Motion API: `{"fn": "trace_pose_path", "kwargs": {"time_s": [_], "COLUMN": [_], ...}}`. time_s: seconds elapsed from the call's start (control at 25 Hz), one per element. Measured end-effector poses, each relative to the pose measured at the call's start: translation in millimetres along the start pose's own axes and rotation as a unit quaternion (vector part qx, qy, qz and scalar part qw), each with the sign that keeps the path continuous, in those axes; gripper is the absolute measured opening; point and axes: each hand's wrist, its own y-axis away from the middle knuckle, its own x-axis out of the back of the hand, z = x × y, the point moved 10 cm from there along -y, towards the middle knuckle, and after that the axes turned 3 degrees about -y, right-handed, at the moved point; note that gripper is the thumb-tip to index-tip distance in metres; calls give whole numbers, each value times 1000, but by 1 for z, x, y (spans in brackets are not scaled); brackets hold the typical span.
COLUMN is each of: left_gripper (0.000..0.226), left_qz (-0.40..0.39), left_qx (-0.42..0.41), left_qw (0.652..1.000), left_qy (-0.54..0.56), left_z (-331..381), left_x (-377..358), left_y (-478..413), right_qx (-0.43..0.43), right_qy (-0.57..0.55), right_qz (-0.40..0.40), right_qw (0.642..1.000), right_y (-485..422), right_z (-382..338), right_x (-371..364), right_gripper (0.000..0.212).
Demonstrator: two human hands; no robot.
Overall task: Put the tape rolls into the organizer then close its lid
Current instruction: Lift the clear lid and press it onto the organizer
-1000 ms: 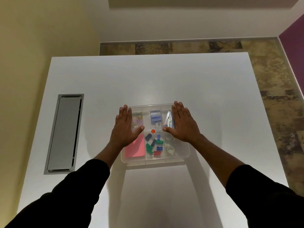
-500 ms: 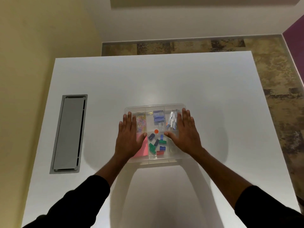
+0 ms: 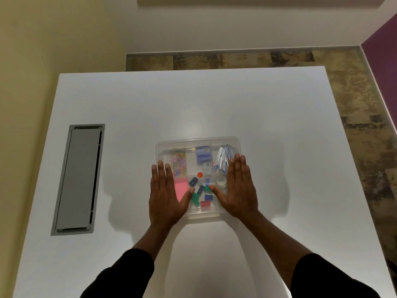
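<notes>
Both hands have slid toward the near edge of the organizer since a second ago, from its far half down onto its near half, and the box sits a little farther out on the white surface (image 3: 268, 125). The organizer (image 3: 198, 141), a clear plastic box with dividers, lies near the middle of the surface with what looks like its transparent lid already down over the compartments. The left hand (image 3: 165, 194) lies flat and open on the near left part of the lid, fingers together, holding nothing; the right hand (image 3: 238, 190) mirrors it on the near right, also spread flat and empty. One tape roll (image 3: 221, 181), clear and small, shows through the lid in the near right compartment just beside the right thumb; I cannot tell whether more lie under the palm. The box is probably light, stiff and rather slippery, so pressing evenly at the corners and rim should seat the lid better than pushing its middle, which may flex. A grey recessed panel (image 3: 77, 179) sits well apart to the left and nothing blocks the way. Inside also lie pink notes (image 3: 180, 187), coloured paper clips (image 3: 179, 162), a bundle of pens (image 3: 223, 157) and small sharpeners (image 3: 200, 196).
</notes>
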Motion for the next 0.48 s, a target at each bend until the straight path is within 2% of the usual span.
{"fn": "trace_pose_path", "kwargs": {"time_s": [0.24,0.32,0.4,0.48], "left_gripper": [123,122,115,100], "left_qz": [-66,-63,-53,-47], "left_qx": [-15,-11,-7,-30], "left_qw": [997,997,998,998], "left_qy": [-49,-49,-26,2], "left_z": [8,9,15,27], "left_x": [10,16,16,10], "left_y": [3,15,40,73], "right_qx": [-8,-11,-12,10], "right_qy": [34,42,29,11], "right_qz": [-56,-60,-60,-66], "right_qw": [998,997,998,998], "right_y": [3,14,34,61], "right_z": [-8,-14,-24,-39], "right_x": [10,11,7,-4], "right_gripper": [118,120,118,106]}}
